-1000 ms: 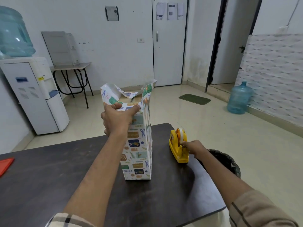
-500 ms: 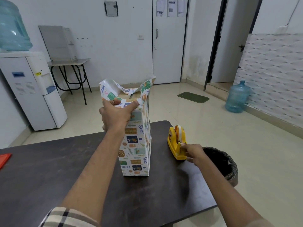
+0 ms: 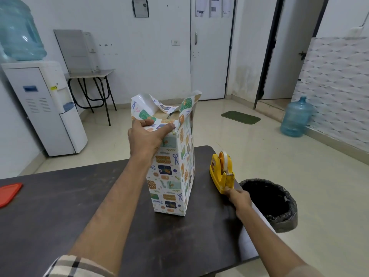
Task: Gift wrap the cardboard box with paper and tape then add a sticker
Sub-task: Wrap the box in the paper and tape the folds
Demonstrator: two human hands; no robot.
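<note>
sleeves: plaid cuff on the left arm, plain beige on the right, at the bottom edge
table (image 3: 79,206): dark top, scuffed, dusty streaks
right hand (image 3: 238,197): fingers curled, tips at the near end of the tape dispenser (image 3: 221,172); can't tell whether they pinch tape
tape dispenser: yellow, near the table's right edge, just right of the box
cardboard box (image 3: 167,115): upright mid-table, sides covered in wrapping paper (image 3: 169,176), top flaps loose, brown card showing
left hand (image 3: 146,136): grips a folded paper flap at the box's top near edge
red lid (image 3: 9,193): table's left edge
bin (image 3: 273,202): black liner, on the floor beside the table's right side
floor: pale tiles, green mat (image 3: 240,117), blue water bottle (image 3: 296,118) by the right wall
far left: water dispenser (image 3: 44,108), small side table (image 3: 89,73)
back wall: white, closed door (image 3: 209,47) with papers stuck on it
</note>
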